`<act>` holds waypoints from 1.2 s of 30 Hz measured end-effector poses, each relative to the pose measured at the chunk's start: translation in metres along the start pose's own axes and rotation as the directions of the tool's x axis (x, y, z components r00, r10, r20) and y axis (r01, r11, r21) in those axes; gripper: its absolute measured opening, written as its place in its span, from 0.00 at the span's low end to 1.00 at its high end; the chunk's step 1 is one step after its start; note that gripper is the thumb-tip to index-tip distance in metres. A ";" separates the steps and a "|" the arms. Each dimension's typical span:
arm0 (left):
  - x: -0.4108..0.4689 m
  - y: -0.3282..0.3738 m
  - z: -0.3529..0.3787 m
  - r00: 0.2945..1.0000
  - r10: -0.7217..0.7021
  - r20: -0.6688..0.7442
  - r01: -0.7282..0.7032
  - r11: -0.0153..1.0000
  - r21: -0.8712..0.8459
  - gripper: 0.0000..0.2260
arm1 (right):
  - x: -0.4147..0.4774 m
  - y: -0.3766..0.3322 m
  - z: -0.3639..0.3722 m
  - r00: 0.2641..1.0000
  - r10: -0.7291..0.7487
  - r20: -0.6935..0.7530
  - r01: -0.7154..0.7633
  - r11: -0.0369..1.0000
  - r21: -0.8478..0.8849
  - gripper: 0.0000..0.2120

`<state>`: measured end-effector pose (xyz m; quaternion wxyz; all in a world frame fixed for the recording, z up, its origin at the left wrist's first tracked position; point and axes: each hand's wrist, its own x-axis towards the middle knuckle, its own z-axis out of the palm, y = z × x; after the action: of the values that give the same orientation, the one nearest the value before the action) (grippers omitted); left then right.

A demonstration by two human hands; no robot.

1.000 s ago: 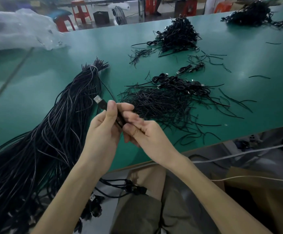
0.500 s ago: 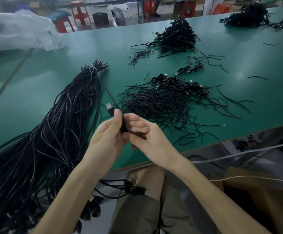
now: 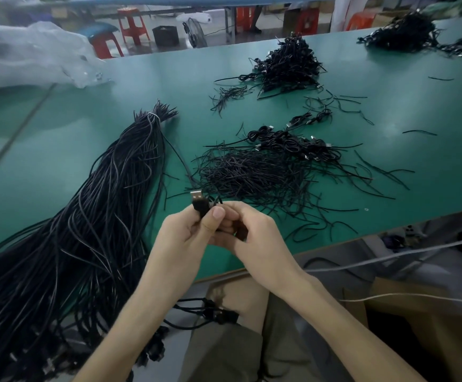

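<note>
Green, smooth matting covers the desk [image 3: 389,119], which stands in a workshop with red plastic stools [image 3: 133,26] and a floor fan [image 3: 194,31] beyond its far edge.

The USB cable [image 3: 201,207] is held just above the near edge of the desk, between both hands. Its rectangular metal connector [image 3: 196,194] points up and away from the person, clear of the grip.

The left hand [image 3: 183,238] rises from the lower left. Its fingers are curled round the black moulded plug body, and the thumb presses on the near face. The right hand [image 3: 257,241] comes in from the lower right and touches the left. Its fingers are curled inward and clamped on a dark section of the cable just beside the left thumb. The rest of the cable is hidden between the hands.

Just behind the hands lies a loose, flat pile of thin black wire ties [image 3: 265,172], with stray pieces scattered to the right. Coiled cables [image 3: 293,144] rest against the far side of that pile. To the left, a long bundle of black cables [image 3: 100,216] runs diagonally across the desk. It is bound near its far end by a white tie [image 3: 154,117] and drapes over the near edge. A taller heap of coiled cables [image 3: 287,64] sits well behind. A crumpled clear plastic bag [image 3: 31,51] lies at the far left. A brown cardboard box [image 3: 417,312] stands below the desk on the right.
</note>
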<state>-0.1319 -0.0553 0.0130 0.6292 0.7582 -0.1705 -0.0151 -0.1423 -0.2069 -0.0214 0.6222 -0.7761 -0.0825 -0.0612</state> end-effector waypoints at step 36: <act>0.038 -0.028 -0.023 0.875 -0.317 0.365 -0.081 0.650 0.756 0.18 | 0.026 -0.003 -0.022 0.911 -0.241 0.334 0.404 0.371 -0.836 0.10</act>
<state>-0.0841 -0.0395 -0.0013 0.1958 0.9318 -0.2557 -0.1674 -0.1170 -0.2267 -0.0083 0.0864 -0.9554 -0.2360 -0.1551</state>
